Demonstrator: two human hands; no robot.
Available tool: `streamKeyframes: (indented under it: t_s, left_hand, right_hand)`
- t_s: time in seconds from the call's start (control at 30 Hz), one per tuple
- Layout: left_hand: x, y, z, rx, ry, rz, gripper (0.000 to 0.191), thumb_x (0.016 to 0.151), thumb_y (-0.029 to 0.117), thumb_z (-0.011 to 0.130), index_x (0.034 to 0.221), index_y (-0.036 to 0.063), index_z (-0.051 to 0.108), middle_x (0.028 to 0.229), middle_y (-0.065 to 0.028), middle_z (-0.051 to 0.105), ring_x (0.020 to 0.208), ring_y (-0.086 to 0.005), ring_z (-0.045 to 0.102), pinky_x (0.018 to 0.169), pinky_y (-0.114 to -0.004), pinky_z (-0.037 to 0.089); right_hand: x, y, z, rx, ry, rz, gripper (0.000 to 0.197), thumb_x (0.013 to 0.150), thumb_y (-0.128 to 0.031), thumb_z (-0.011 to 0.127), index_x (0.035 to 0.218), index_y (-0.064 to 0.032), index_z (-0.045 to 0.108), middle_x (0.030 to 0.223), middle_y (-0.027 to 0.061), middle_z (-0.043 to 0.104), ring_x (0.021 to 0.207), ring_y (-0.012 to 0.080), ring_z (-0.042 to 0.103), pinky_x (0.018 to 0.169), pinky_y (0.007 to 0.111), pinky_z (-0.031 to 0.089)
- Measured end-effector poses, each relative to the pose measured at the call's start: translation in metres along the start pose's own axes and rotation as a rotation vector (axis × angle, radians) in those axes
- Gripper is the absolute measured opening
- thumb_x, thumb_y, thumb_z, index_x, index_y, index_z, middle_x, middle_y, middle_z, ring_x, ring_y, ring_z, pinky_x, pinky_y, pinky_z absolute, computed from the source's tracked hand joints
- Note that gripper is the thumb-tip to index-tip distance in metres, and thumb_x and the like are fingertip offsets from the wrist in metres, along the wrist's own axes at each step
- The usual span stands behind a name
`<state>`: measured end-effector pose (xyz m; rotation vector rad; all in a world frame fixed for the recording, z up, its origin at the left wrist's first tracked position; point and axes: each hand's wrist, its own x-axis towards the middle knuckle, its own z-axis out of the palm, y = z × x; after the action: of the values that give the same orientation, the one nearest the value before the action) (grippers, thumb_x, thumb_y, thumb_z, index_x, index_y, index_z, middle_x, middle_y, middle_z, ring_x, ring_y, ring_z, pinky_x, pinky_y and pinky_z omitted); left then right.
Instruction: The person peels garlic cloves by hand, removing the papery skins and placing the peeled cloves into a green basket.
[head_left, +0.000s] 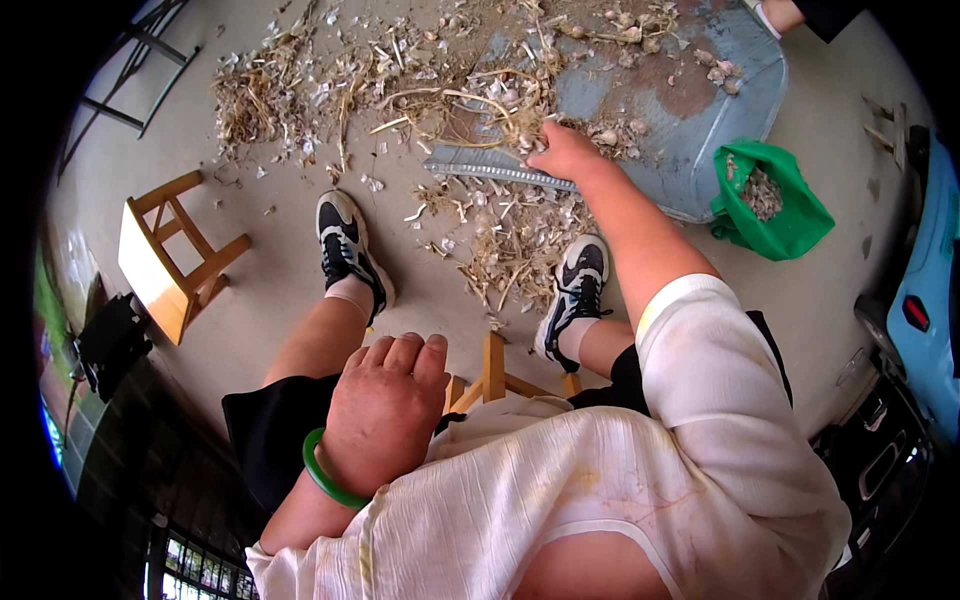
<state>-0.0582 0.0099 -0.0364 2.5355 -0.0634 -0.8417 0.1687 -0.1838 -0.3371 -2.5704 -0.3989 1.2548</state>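
My right hand (566, 154) reaches forward to a bunch of dried garlic (529, 135) with long stalks, at the near edge of a grey metal sheet (682, 176). Its fingers touch the bulbs and roots; whether they grip them is partly hidden. My left hand (390, 397), with a green bangle on the wrist, rests back up near my lap, fingers bent, its palm hidden. More garlic bulbs (630, 34) and loose ones (724, 69) lie on the far part of the sheet. A green bag (806, 217) holding garlic stands at the sheet's right corner.
Dry stalks and skins (259, 105) litter the floor on the left and between my shoes (349, 240). A wooden stool (161, 262) lies at the left, a metal frame (142, 124) behind it. Another person's foot (780, 15) is at the top right; a blue vehicle (930, 285) is at the right.
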Motion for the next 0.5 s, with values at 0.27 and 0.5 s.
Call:
streamKeyframes:
  t_s: [0.27,0.5]
  left_hand:
    - [-0.001,-0.003,0.002,0.005,0.022,0.047,0.036,0.075,0.008,0.07,0.108,0.0052,0.057,0.098,-0.0114,0.061,0.092,-0.029,0.061,0.082,-0.04,0.049]
    - [-0.004,-0.01,-0.005,-0.035,0.045,-0.059,0.037,0.075,0.007,0.069,0.11,0.0048,0.056,0.099,-0.0126,0.06,0.092,-0.031,0.06,0.083,-0.041,0.049]
  right_hand:
    - [0.026,0.131,-0.044,0.18,0.307,0.259,0.023,0.082,-0.016,0.058,0.101,-0.007,0.066,0.103,0.018,0.068,0.099,0.0327,0.065,0.086,0.041,0.05]
    - [0.057,0.21,-0.028,0.392,0.487,0.43,0.025,0.083,-0.026,0.065,0.097,-0.0054,0.066,0.093,0.0134,0.066,0.084,0.0261,0.06,0.071,0.04,0.047]
